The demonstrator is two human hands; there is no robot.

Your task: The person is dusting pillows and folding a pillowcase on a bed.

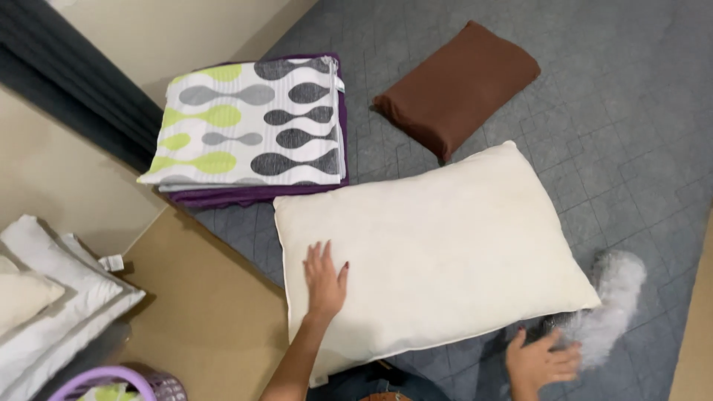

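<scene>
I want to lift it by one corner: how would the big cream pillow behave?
The cream pillow looks plump and soft, so it would probably sag and feel light for its size. The left hand lies flat on it; lying flat, it should neither roll nor tip.

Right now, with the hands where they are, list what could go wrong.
1. The left hand lies flat near one edge of the bare cream pillow; pressing there could slide it across the grey mat.
2. The right hand is beside a white fluffy thing that touches the pillow's corner; loose fluff might cling to it.
3. The folded patterned fabric lies close to the pillow's far corner and could get knocked askew.
</scene>
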